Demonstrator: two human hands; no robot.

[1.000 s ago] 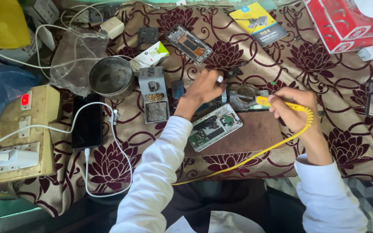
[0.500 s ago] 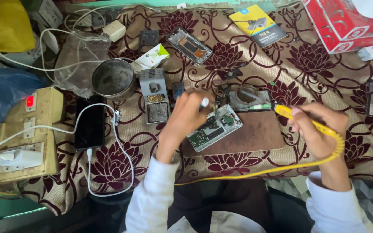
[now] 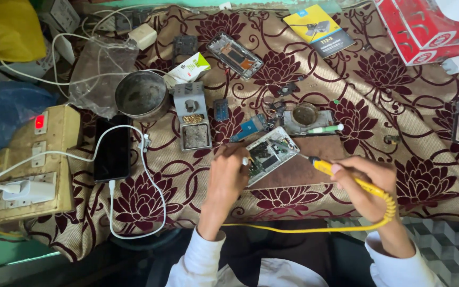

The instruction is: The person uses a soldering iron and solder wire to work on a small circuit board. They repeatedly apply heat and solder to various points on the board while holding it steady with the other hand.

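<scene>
Both hands have come closer to the body since a second ago, when the left hand reached up past the opened phone. Seen from the head camera, the left hand [image 3: 228, 178] is curled and pinches something small and thin, too tiny to name, beside the opened phone [image 3: 268, 155]. That phone lies tilted on a brown mat [image 3: 314, 167]. The right hand [image 3: 366, 185] grips a yellow soldering iron [image 3: 329, 168], its tip near the phone's edge. A round metal tin [image 3: 142, 94] sits well apart.
</scene>
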